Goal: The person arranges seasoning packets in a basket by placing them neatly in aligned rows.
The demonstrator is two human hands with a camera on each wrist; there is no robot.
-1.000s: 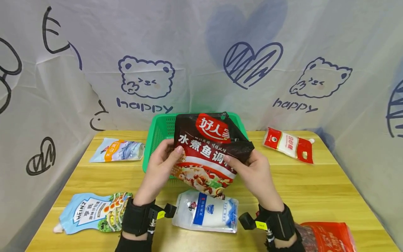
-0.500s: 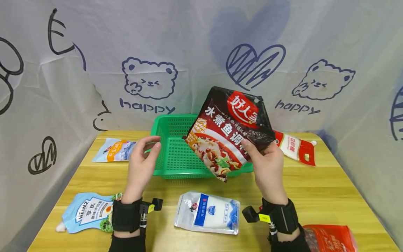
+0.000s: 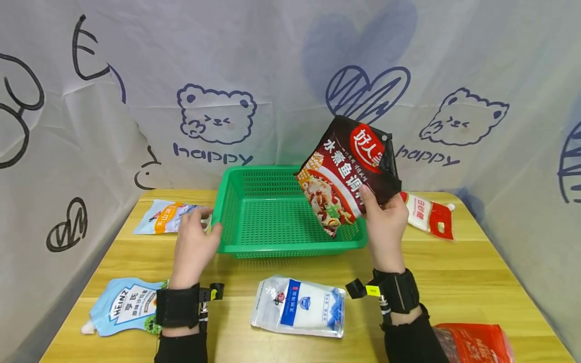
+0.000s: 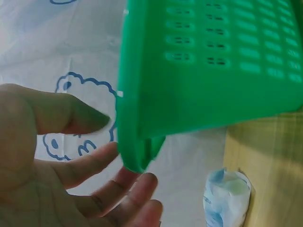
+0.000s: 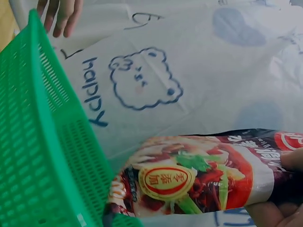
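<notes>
My right hand (image 3: 385, 229) pinches a dark red seasoning packet (image 3: 340, 174) by its lower right edge, thumb on the front. The packet is tilted over the right part of a green plastic basket (image 3: 290, 248). In the right wrist view, the packet's food picture (image 5: 199, 179) faces the camera beside the basket wall (image 5: 52, 137). My left hand (image 3: 195, 247) is at the basket's left rim, fingers spread. In the left wrist view, its fingertips (image 4: 144, 184) lie by the rim's corner (image 4: 135, 158); whether they touch it I cannot tell.
A blue-and-orange pouch (image 3: 159, 218) lies partly behind my left hand. A Heinz pouch (image 3: 127, 307) is at front left, a white-and-blue salt bag (image 3: 299, 307) in front of the basket. A red-and-white bag (image 3: 428, 216) lies right, a red bag (image 3: 476, 343) front right.
My left hand has let go of the packet and moved left and down to the basket's left rim. My right hand has carried the packet right and upward, tilting it and uncovering the basket.
</notes>
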